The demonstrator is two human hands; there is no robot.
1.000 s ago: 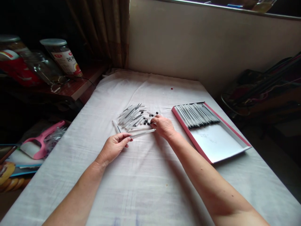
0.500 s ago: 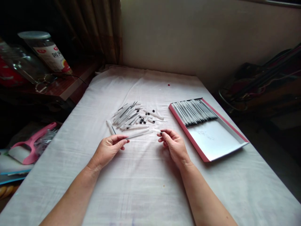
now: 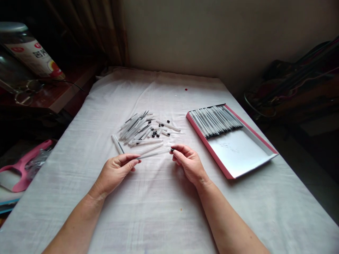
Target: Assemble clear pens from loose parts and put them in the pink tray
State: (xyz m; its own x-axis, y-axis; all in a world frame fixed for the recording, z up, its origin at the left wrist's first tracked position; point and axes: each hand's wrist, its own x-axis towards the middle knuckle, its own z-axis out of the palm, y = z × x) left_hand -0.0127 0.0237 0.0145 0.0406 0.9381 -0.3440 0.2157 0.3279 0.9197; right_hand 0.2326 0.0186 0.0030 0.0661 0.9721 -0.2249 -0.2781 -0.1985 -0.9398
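Observation:
My left hand (image 3: 113,171) pinches the near end of a clear pen barrel (image 3: 153,153), which points right. Between the thumb and finger of my right hand (image 3: 189,162) is a small black pen plug (image 3: 172,150), right at the barrel's far end; whether it has entered the barrel I cannot tell. Just beyond my hands lies a loose pile of pen barrels and refills (image 3: 135,127). Several black plugs (image 3: 154,133) and short clear caps are scattered at its right side. One barrel (image 3: 117,144) lies apart, left of the pile.
A pink-edged box lid (image 3: 227,173) on the right holds a row of pens (image 3: 217,121) with black ends. The table has a white cloth (image 3: 159,218). Off its left edge are a pink-handled tool (image 3: 23,169) and a shelf with a labelled jar (image 3: 34,53) and glasses (image 3: 28,91).
My right hand has brought the black plug left to the barrel's end. My left hand keeps its hold on the barrel. The whole view has shifted slightly.

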